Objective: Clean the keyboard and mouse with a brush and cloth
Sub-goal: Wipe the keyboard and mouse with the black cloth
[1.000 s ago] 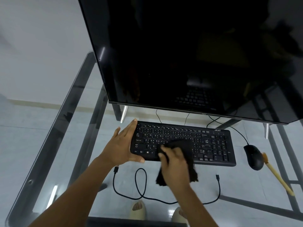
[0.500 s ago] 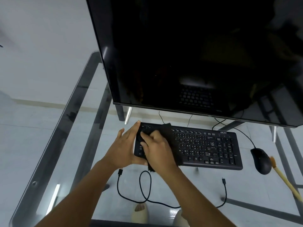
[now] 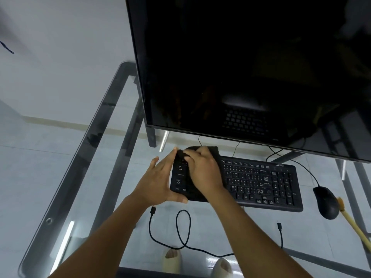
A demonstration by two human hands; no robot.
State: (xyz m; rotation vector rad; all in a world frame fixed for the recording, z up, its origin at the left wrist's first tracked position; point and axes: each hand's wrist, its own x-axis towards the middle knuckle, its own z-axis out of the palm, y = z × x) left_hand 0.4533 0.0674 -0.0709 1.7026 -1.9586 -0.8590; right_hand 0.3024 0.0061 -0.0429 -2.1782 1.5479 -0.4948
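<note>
The right hand [image 3: 202, 169] is pressing a black cloth [image 3: 213, 152] down onto the far left corner of the black keyboard [image 3: 259, 182], its fingers curled over the bunched fabric and gripping it; most of the cloth is lying hidden under the palm, with an edge showing beyond the knuckles. The left hand [image 3: 158, 181] is bracing the keyboard's left end, fingers spread flat along the side and the thumb hooking under the near corner, holding nothing else. The keyboard is sitting on the glass desk [image 3: 84, 177] below a dark monitor [image 3: 241, 67]. The black mouse [image 3: 326, 202] is lying just right of the keyboard, and a wooden-handled brush [image 3: 353, 223] is resting beside the mouse, well apart from both hands. A loose black cable [image 3: 182, 227] is looping on the glass nearer the person.
</note>
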